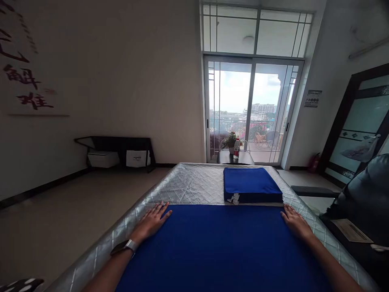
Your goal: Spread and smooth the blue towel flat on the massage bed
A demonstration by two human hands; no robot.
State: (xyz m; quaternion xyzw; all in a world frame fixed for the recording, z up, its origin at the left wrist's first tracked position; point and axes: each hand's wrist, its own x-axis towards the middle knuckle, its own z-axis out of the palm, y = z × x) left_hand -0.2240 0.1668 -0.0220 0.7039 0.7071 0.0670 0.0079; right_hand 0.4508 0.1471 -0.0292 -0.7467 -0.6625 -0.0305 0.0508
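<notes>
A blue cloth [225, 247] lies spread flat across the near part of a table with a silver quilted cover [197, 182]. My left hand [154, 219] rests on its far left corner, fingers stretched out and pointing forward. At the far right corner my right hand [294, 221] lies flat, fingers extended and holding nothing. Just beyond the cloth's far edge, right of centre, sits a stack of folded blue cloths [251, 182]. Several small white tags [234, 198] stick out from the front of that stack.
Past the table's far end stands a small dark table [220, 157] with a bottle [236, 149] and a potted plant [229, 141]. A low black bench [121, 144] with white boxes is by the left wall. A dark leather chair [358, 198] is close on the right.
</notes>
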